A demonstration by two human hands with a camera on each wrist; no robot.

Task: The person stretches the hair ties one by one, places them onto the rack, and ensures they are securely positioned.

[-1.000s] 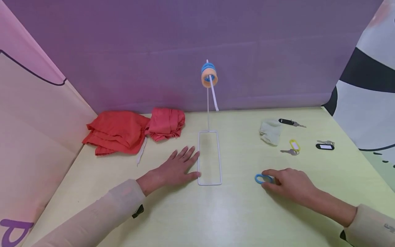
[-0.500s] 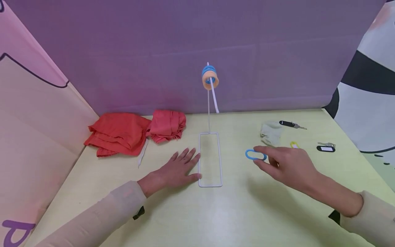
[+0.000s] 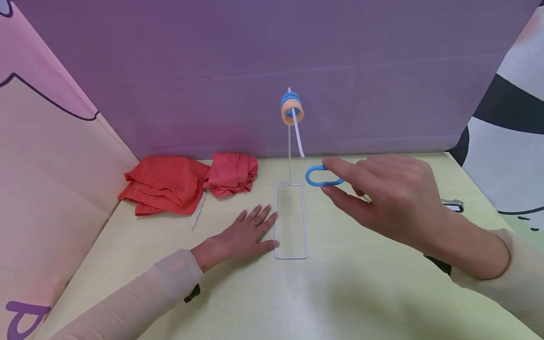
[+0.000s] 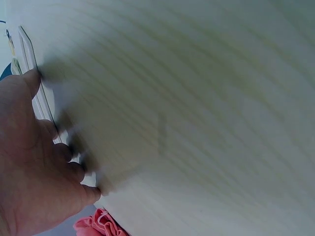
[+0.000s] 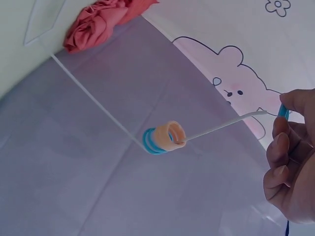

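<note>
Between thumb and forefinger my right hand (image 3: 393,203) pinches a blue hair tie (image 3: 312,182), an oval loop raised above the table. It is near the free end of the white wire stand's arm (image 3: 299,137); in the right wrist view that tip and the blue hair tie (image 5: 283,111) look close together, though apart. Blue and peach-coloured hair ties (image 3: 291,113) hang on the arm. My left hand (image 3: 242,236) rests on the table with fingers spread, its fingertips touching the left side of the stand's rectangular base (image 3: 291,258).
Two bundles of red cloth, one larger (image 3: 165,182) and one smaller (image 3: 233,174), lie at the back left beside a white cord (image 3: 198,212). A key tag (image 3: 454,207) shows at the right, partly behind my right arm. A purple backdrop (image 3: 170,85) rises behind the table.
My right hand has lifted the blue hair tie off the table and carried it up and left toward the stand's arm. The left hand stays at the base.
</note>
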